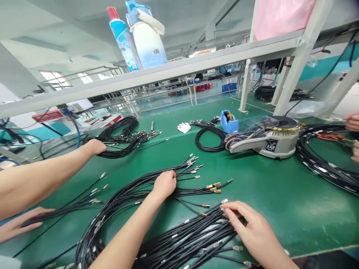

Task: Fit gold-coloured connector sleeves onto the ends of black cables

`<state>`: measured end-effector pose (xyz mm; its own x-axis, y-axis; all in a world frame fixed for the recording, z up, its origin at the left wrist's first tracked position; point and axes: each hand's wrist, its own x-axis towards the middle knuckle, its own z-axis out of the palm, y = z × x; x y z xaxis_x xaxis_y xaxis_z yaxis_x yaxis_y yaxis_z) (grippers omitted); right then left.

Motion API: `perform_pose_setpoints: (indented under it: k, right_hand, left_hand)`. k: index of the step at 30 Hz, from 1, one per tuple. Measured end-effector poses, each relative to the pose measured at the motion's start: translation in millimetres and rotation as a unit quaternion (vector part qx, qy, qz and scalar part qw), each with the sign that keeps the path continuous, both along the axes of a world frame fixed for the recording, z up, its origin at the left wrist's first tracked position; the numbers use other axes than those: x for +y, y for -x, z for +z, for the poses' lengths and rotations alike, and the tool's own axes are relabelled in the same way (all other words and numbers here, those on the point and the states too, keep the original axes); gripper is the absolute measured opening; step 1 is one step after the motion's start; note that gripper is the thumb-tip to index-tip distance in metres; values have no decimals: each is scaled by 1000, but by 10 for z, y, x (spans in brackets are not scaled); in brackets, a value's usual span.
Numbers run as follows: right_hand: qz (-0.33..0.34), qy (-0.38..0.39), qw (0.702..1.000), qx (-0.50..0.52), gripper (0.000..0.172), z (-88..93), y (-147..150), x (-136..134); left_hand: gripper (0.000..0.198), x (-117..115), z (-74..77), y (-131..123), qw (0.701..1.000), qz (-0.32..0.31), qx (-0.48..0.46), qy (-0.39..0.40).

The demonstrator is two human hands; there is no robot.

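My left hand is closed over a curved bundle of black cables, its fingertips hidden under the fist. Metal and yellow-tagged ends fan out to the right of it. My right hand pinches the end of a black cable between thumb and fingers, at the tips of a second, straighter bundle in front of me. Small white labels dot these cables. The right palm hides some of the ends.
A co-worker's hands, one on a cable coil, another on loose cables, reach in from the left. A tape dispenser, blue tape holder, white glove and small coil lie beyond. Another person's hands show at right.
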<state>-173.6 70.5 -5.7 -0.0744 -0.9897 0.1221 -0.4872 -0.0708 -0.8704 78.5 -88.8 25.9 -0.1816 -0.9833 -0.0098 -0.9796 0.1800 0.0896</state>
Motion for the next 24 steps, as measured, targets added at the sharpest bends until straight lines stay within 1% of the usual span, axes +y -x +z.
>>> perform_pose_setpoints:
  k: [3,6,9,12,14,16,18,20,22,24]
  right_hand:
    - [14,-9,1000,-4,28,53,-73,-55]
    - [28,-29,999,-1,32,69,-91,-83]
    - [37,-42,998,12,34,28,-46,-91]
    - [28,-44,998,21,34,4,9,-125]
    - [24,-36,999,24,34,39,13,-185]
    - [35,-36,998,30,34,116,-22,-269]
    - [57,-46,997,36,32,212,-90,-352]
    - [79,-53,995,36,30,292,-172,-412]
    - [89,-54,994,30,29,331,-244,-437]
    - [94,-54,994,24,29,322,-290,-432]
  left_hand:
    - [16,-39,34,0,1000,-11,13,26]
    - [17,-81,52,-41,999,-17,38,17]
    - [16,-103,80,-189,997,-43,71,4]
    - [16,-76,105,-396,993,-71,91,-5]
    - [13,-43,108,-507,991,-87,100,-23]
    - [9,-21,102,-571,988,-97,112,-32]
    - [12,-31,97,-595,988,-90,127,-20]
    - [21,-72,96,-597,988,-61,141,8]
    - [27,-126,93,-580,989,-29,143,35]
    - [24,-159,80,-527,990,-13,126,56]
